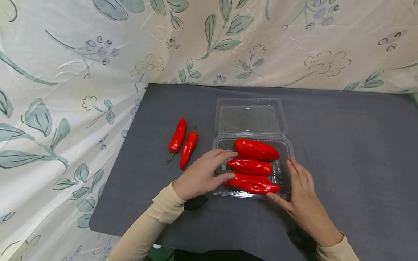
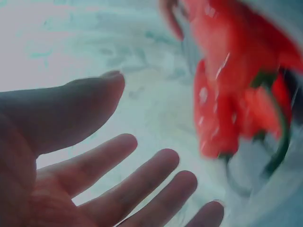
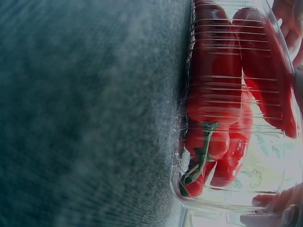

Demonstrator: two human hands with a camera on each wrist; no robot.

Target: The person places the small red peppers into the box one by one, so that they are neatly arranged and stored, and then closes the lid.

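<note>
A clear plastic clamshell box [image 1: 287, 148] stands with its lid folded back, several glossy red peppers [image 1: 256, 149] piled inside. My left hand [image 1: 200, 174] is over the box's left side, thumb and fingers apart. Seen from the left wrist, these fingers [image 2: 163, 163] are spread with nothing between them, and the peppers [image 2: 218, 118] show beyond. At the box's right front corner, my right hand [image 1: 303, 199] has nearly straight fingers along the right rim and the thumb at the front edge. Through the ribbed wall in the right wrist view, red peppers [image 3: 213, 71] and a green stem [image 3: 206, 146] show.
Two more red peppers, one [image 1: 177, 136] beside the other [image 1: 188, 150], lie on the grey tabletop [image 1: 147, 195] left of the box. The transparent lid [image 1: 249, 116] lies flat behind it. A leaf-patterned cloth [image 1: 183, 47] hangs along the back and left edges.
</note>
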